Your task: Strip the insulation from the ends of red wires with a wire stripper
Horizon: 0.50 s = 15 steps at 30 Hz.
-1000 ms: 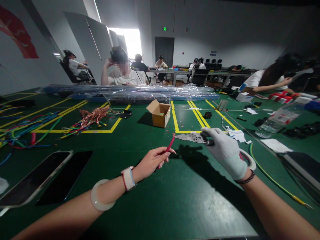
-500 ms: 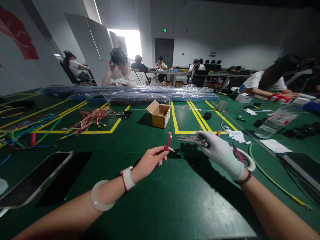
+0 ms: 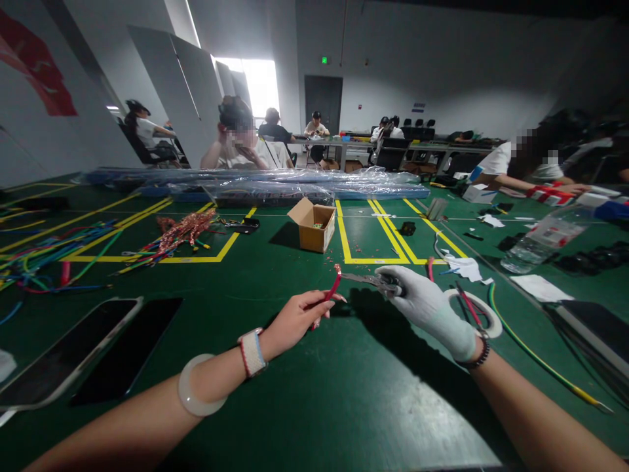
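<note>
Between the bare fingers of my left hand (image 3: 299, 316) is a short red wire (image 3: 335, 287), tilted upward, with bare copper strands at its top end. My right hand (image 3: 425, 305), in a white glove, is closed around wire strippers (image 3: 376, 282). Their grey jaws point left and reach the upper end of the wire; whether they grip it I cannot tell. Just behind the hands stands a small open cardboard box (image 3: 314, 235) with bits inside. Copper scraps (image 3: 358, 249) lie on the green table near it.
Left are a bundle of stripped copper-ended wires (image 3: 187, 233), coloured wires (image 3: 83, 249) and two phones (image 3: 130, 351). A roll of white tape (image 3: 495, 321), a green-yellow wire (image 3: 535, 357) and a plastic bottle (image 3: 545, 239) lie right. Plastic-wrapped lengths (image 3: 275, 183) cross the back; co-workers sit beyond.
My right hand has moved left with the wire strippers, bringing their jaws to the wire's copper end. My left hand has shifted slightly right with the red wire.
</note>
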Each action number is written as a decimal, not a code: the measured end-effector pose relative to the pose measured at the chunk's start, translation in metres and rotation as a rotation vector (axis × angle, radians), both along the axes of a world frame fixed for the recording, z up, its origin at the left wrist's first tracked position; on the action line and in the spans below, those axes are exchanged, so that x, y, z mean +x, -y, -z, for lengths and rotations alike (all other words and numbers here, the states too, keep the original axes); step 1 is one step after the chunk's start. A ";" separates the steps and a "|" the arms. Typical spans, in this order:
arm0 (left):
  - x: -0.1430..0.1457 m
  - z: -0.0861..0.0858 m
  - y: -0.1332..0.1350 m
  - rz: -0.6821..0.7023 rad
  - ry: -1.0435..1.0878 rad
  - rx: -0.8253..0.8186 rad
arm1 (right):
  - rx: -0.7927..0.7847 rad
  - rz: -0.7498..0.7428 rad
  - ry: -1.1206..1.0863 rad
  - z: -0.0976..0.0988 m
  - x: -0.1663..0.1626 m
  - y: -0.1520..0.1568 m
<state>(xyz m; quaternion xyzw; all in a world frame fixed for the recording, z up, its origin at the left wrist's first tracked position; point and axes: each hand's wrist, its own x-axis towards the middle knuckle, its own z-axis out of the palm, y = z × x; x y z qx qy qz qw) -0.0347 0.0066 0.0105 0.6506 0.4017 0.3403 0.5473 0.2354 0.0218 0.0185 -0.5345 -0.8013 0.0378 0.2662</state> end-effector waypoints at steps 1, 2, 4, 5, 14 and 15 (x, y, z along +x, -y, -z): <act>0.000 0.000 0.000 0.001 -0.002 0.000 | -0.019 -0.001 -0.005 0.000 0.000 0.000; 0.000 0.000 0.000 0.004 -0.001 0.000 | -0.041 -0.002 -0.012 -0.001 -0.001 0.001; 0.000 0.001 -0.001 0.014 0.011 -0.005 | -0.093 -0.003 -0.028 -0.003 -0.003 0.003; 0.000 0.002 -0.001 0.019 0.019 -0.010 | -0.119 -0.005 -0.037 -0.005 -0.005 0.004; -0.001 0.005 -0.005 0.016 0.060 -0.022 | -0.333 -0.079 -0.065 -0.018 -0.015 0.014; -0.001 0.006 -0.005 0.018 0.068 -0.022 | -0.350 -0.081 -0.064 -0.019 -0.015 0.015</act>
